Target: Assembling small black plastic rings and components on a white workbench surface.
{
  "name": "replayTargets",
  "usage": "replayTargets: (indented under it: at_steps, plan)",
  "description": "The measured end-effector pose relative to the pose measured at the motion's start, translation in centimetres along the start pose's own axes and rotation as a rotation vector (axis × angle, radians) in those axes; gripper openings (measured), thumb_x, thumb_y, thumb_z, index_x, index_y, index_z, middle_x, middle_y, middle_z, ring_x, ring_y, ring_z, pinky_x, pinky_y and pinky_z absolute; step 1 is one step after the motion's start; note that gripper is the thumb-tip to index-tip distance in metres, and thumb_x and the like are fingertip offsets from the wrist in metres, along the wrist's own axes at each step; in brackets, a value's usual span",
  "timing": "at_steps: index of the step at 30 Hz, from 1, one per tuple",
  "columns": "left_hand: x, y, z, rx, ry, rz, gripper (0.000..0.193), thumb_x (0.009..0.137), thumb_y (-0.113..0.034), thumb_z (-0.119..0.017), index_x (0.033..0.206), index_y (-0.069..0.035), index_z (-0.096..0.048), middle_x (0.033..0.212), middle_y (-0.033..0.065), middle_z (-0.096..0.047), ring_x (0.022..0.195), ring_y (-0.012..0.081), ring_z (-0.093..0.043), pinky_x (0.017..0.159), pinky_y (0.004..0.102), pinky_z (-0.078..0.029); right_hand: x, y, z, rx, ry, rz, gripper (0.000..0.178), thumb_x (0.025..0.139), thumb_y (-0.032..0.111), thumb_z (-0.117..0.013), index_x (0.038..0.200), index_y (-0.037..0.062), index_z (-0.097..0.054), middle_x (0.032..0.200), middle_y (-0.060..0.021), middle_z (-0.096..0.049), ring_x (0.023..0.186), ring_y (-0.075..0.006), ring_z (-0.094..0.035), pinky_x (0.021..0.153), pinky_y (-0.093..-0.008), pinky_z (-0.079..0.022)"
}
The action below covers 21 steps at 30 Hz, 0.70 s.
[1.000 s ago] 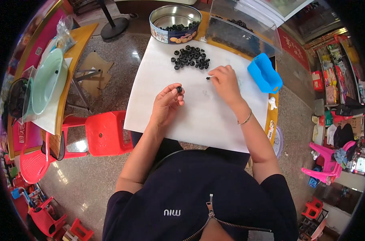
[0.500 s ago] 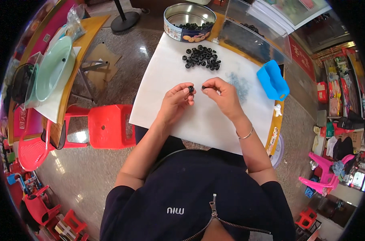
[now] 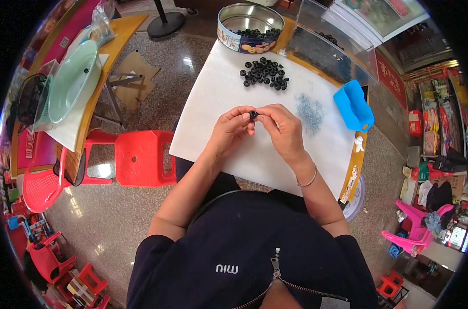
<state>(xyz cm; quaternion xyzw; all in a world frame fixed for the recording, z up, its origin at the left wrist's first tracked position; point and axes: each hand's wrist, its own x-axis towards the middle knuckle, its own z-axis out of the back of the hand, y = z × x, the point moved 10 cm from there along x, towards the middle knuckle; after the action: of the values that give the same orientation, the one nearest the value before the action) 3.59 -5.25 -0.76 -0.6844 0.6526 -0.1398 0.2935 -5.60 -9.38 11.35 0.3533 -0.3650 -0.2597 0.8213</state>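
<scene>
My left hand (image 3: pixel 231 129) pinches a small round black part (image 3: pixel 252 115) between thumb and fingertips, above the white sheet (image 3: pixel 203 116) on the table. Against that part, my right hand (image 3: pixel 284 131) is closed with thumb and index finger pressed together; whatever small dark piece they hold is mostly hidden. Beyond my hands lies a loose pile of black ring-like parts (image 3: pixel 265 73). To the right of my right hand, tiny clear-bluish pieces (image 3: pixel 310 113) are spread on the sheet.
A round tin (image 3: pixel 250 44) with more black parts stands at the sheet's far edge, beside a clear plastic box (image 3: pixel 327 54). At right sits a blue plastic bin (image 3: pixel 353 106). Leftward are a red stool (image 3: pixel 141 158) and a side table with a pale green basin (image 3: pixel 74 85).
My right hand has moved left, bringing its small dark piece against the black part in my left hand. The whole view has shifted slightly.
</scene>
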Motion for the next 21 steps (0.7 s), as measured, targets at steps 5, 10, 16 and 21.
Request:
replayTargets:
  at_steps: [5,10,16,21]
  plan:
    - [0.0,0.0,-0.1,0.000,-0.013,0.007,0.018,0.091,-0.010,-0.059,0.106,0.000,-0.061,0.088,0.0065,-0.064,0.070,0.0114,-0.059,0.066,0.0230,-0.051,-0.2,-1.1,0.0,0.106,-0.026,-0.130,0.013,0.083,-0.002,-0.063,0.095,0.0001,-0.065,0.087,-0.0089,-0.065,0.074,-0.0163,-0.062,0.066,-0.0277,-0.050]
    - [-0.1,-0.1,-0.1,0.000,-0.011,-0.003,0.017,0.091,-0.009,-0.059,0.105,0.000,-0.062,0.087,0.0063,-0.064,0.070,0.0112,-0.059,0.065,0.0229,-0.051,-0.1,-1.9,-0.3,0.177,0.019,-0.218,0.011,0.083,0.000,-0.063,0.094,-0.0010,-0.065,0.087,-0.0079,-0.065,0.075,-0.0146,-0.062,0.067,-0.0272,-0.050]
    - [0.1,0.0,-0.1,0.005,-0.011,-0.005,0.017,0.091,-0.009,-0.059,0.105,0.001,-0.062,0.087,0.0065,-0.063,0.070,0.0113,-0.059,0.066,0.0227,-0.052,0.2,-1.2,-0.2,0.117,0.030,-0.149,0.010,0.083,-0.001,-0.064,0.093,-0.0002,-0.065,0.086,-0.0080,-0.064,0.074,-0.0157,-0.061,0.067,-0.0275,-0.049]
    - [0.2,0.1,0.1,0.024,-0.018,-0.013,0.017,0.090,-0.007,-0.059,0.105,0.001,-0.062,0.087,0.0065,-0.064,0.071,0.0118,-0.060,0.067,0.0234,-0.052,0.5,0.0,-0.3,-0.022,0.047,0.031,0.013,0.081,-0.002,-0.064,0.094,0.0001,-0.064,0.085,-0.0106,-0.063,0.077,-0.0227,-0.062,0.067,-0.0318,-0.051]
